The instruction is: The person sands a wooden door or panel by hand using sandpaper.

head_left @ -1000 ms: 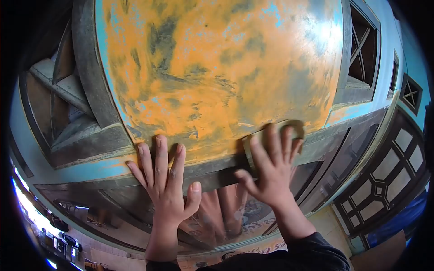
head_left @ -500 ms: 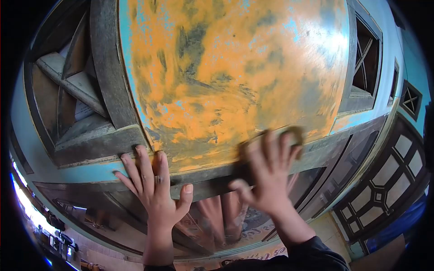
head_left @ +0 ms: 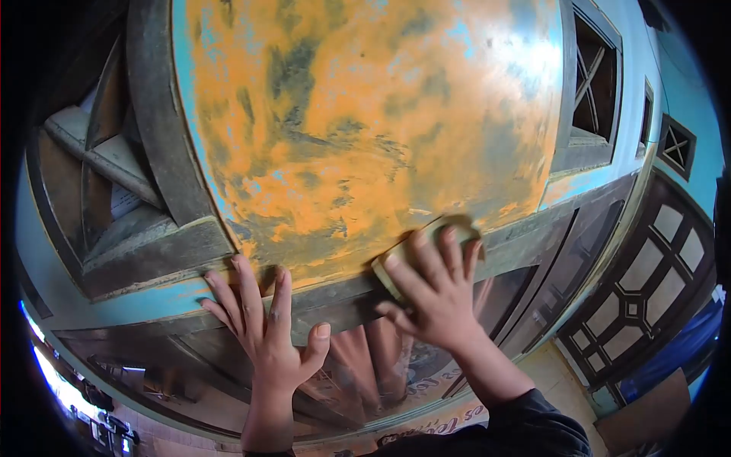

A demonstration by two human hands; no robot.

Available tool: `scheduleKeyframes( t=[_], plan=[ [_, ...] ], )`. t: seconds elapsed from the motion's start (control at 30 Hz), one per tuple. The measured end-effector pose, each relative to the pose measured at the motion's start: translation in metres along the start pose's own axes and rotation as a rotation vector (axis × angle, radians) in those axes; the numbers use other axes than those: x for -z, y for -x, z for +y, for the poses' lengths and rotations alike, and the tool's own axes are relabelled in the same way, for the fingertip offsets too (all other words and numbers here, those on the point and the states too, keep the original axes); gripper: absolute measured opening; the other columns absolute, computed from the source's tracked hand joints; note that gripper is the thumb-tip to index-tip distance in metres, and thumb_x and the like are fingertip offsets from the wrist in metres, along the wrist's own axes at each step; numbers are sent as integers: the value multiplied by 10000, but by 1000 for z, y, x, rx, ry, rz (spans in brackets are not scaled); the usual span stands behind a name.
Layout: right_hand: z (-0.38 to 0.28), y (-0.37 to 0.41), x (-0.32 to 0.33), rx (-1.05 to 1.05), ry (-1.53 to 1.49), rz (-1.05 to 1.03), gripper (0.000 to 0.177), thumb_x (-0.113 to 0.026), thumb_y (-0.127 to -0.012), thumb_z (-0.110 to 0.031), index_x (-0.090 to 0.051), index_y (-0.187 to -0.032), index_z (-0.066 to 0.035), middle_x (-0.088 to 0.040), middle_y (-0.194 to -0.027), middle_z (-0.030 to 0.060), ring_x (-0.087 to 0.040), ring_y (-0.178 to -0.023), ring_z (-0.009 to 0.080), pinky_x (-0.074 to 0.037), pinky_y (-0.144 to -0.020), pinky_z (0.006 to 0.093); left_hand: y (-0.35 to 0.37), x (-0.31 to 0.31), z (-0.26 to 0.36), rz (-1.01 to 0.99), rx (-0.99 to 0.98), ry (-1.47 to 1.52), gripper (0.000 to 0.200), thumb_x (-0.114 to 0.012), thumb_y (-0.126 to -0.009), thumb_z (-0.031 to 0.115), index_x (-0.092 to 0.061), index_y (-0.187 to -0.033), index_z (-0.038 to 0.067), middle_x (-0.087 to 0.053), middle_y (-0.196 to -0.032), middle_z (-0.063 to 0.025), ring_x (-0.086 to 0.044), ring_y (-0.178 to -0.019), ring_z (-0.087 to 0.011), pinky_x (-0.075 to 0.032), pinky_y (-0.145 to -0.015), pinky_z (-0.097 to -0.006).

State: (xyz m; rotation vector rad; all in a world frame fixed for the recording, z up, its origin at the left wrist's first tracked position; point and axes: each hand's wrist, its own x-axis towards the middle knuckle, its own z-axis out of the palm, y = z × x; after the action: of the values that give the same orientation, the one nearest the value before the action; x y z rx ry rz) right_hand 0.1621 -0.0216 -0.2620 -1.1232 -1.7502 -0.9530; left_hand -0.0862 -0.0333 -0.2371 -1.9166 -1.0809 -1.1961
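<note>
My right hand [head_left: 445, 293] presses a folded, yellowish sheet of sandpaper [head_left: 432, 231] against the lower edge of a worn wall panel [head_left: 358, 122]. Its fingers lie over the sheet, hiding part of it. Orange filler or paint, dark patches and traces of turquoise cover the panel. To the left, my left hand [head_left: 266, 335] rests with fingers spread and nothing in it. Its fingertips touch the panel's lower left corner and the dark wooden rail [head_left: 335, 311] beneath.
A recessed wooden lattice opening [head_left: 114, 164] lies left of the panel, and a smaller crossed opening [head_left: 592, 84] lies right. Below the rail are glass panes with a pinkish curtain [head_left: 365, 354] behind. A dark door [head_left: 640, 289] with light panes stands at right.
My right hand has shifted slightly left and down with the sandpaper, which now shows more sharply. The view has tilted a little; my left hand stays at the corner.
</note>
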Motion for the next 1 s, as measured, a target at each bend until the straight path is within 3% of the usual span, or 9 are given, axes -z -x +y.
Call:
scheduleKeyframes(
  t=[0.13, 0.17, 0.3, 0.4, 0.53, 0.67, 0.8, 0.93, 1.0],
  plan=[
    [51, -5, 23, -332, -46, 117, 767, -622, -899, -584, -461, -1503, -139, -273, -1619, 210, -130, -1523, 443, -16, -1185, 640, -9, -2, 22, -127, -29, -121, 700, -466, -966, 560, -474, -1486, 90, -290, -1597, -268, -76, -1492, -553, 80, -1131, -709],
    [59, -4, 24, -369, -37, 124, 798, -613, -907, -580, -424, -1519, -104, -266, -1614, 232, -118, -1524, 447, -12, -1184, 638, -15, -3, 28, -130, -87, -214, 739, -422, -988, 562, -388, -1527, 56, -238, -1622, -258, -76, -1495, -548, 49, -1145, -693],
    [70, 7, 29, -282, -120, 92, 773, -588, -907, -616, -468, -1498, -133, -251, -1626, 209, -103, -1529, 436, 3, -1186, 633, -49, 8, 54, -241, -187, -259, 742, -451, -968, 556, -388, -1533, 80, -251, -1641, -182, -94, -1501, -530, 50, -1138, -703],
    [98, 25, 30, -277, -21, 30, 762, -594, -897, -628, -476, -1492, -167, -234, -1635, 193, -104, -1529, 432, -13, -1187, 641, -73, 5, 66, -255, -248, -237, 729, -465, -962, 549, -398, -1533, 101, -259, -1639, -177, -108, -1509, -504, 38, -1145, -699],
    [141, 31, 40, -490, -35, 164, 761, -584, -946, -524, -377, -1538, -93, -222, -1635, 206, -119, -1526, 434, -63, -1193, 619, -91, 1, 80, -181, -235, -214, 687, -461, -968, 556, -466, -1493, 113, -276, -1630, -183, -119, -1513, -485, 20, -1161, -681],
    [131, 34, 45, -371, -40, 102, 808, -604, -926, -557, -365, -1546, -97, -212, -1627, 236, -120, -1519, 457, -84, -1185, 641, -99, -5, 92, -129, -166, -188, 656, -467, -962, 556, -485, -1494, 173, -305, -1627, -146, -135, -1504, -501, 52, -1148, -697],
    [155, 43, 49, -236, -51, 44, 836, -673, -875, -555, -413, -1527, -100, -213, -1624, 251, -139, -1517, 456, -96, -1181, 648, -108, -13, 111, -101, -227, -234, 651, -452, -974, 569, -501, -1479, 161, -278, -1636, -159, -93, -1512, -496, 40, -1162, -673],
    [188, 38, 51, -444, -106, 191, 833, -647, -889, -561, -397, -1537, -101, -191, -1635, 244, -130, -1519, 460, -88, -1179, 647, -118, -26, 124, -79, -240, -252, 631, -445, -974, 571, -514, -1474, 194, -286, -1635, -149, -88, -1513, -496, 47, -1161, -670],
    [178, 36, 51, -355, -144, 194, 857, -604, -889, -624, -390, -1542, -112, -193, -1639, 233, -124, -1521, 458, -63, -1172, 663, -122, -30, 132, -76, -241, -262, 625, -445, -972, 569, -513, -1476, 207, -289, -1635, -146, -97, -1512, -496, 48, -1162, -668]
  ],
)
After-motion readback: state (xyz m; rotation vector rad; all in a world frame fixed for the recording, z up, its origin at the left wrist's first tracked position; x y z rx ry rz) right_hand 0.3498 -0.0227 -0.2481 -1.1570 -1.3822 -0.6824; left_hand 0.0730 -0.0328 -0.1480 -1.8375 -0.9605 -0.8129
